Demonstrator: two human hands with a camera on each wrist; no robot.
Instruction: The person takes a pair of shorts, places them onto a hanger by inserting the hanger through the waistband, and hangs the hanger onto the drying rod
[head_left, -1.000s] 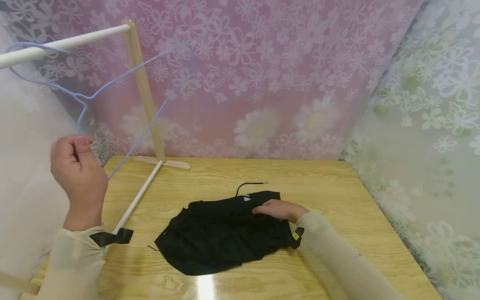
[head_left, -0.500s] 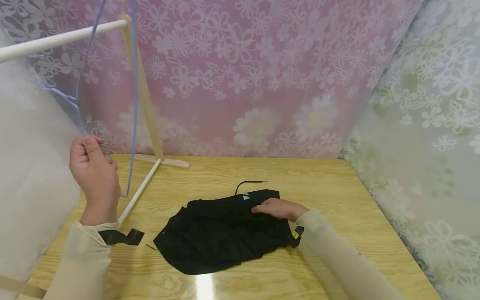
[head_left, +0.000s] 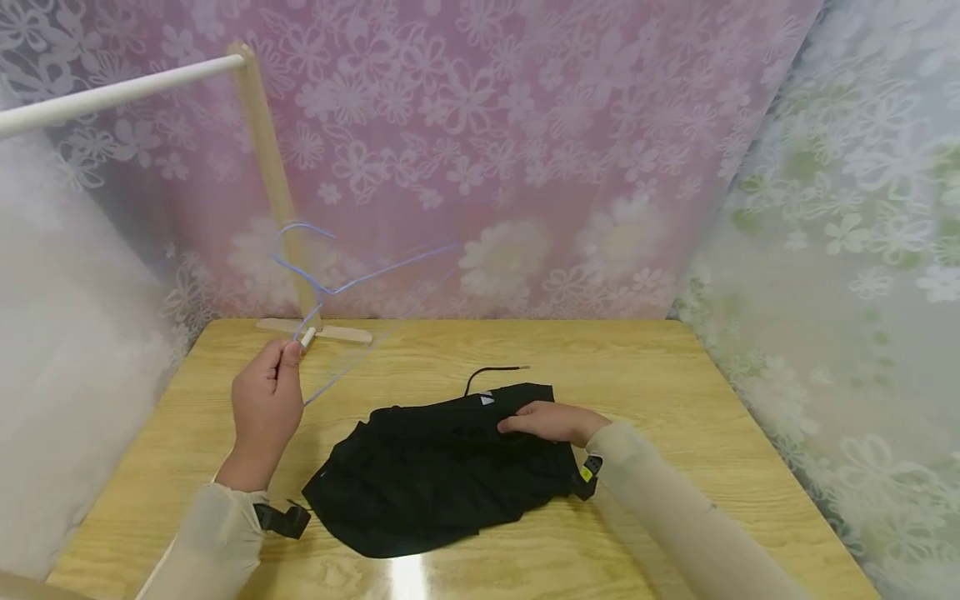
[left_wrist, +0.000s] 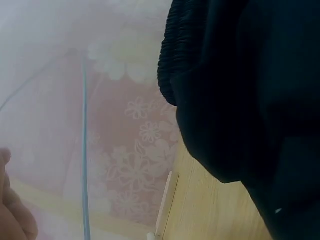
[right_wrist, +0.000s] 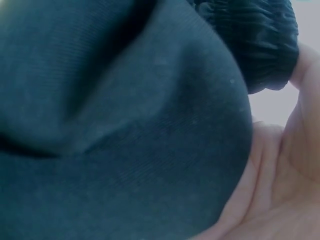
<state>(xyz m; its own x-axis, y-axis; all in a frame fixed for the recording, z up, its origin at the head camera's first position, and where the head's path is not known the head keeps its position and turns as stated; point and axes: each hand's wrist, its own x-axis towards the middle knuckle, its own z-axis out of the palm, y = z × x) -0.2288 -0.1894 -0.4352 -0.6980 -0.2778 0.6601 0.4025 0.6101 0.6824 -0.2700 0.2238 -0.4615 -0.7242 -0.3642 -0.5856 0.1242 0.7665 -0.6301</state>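
Observation:
A thin blue wire hanger (head_left: 332, 292) is pinched between the thumb and fingers of my left hand (head_left: 266, 400), raised above the left side of the table. Its hook points up and left, while its far end blurs against the curtain. Black shorts (head_left: 427, 479) with a drawstring lie bunched on the tabletop. On their right part, near the small white logo, my right hand (head_left: 551, 422) grips the fabric; its fingertips are hidden. The right wrist view shows the gathered elastic waistband (right_wrist: 265, 45) against that hand. One hanger wire (left_wrist: 85, 150) stands upright in the left wrist view.
A rack with a white top rail (head_left: 127, 90) and a wooden post (head_left: 266, 158) stands at the left. Its wooden foot (head_left: 345, 334) rests on the table (head_left: 637, 517). Flowered curtains (head_left: 480, 167) enclose the back and sides.
My left hand has carried the hanger away from the top rail, to the right and down toward the shorts, turning it on the way. The right hand stays on the shorts.

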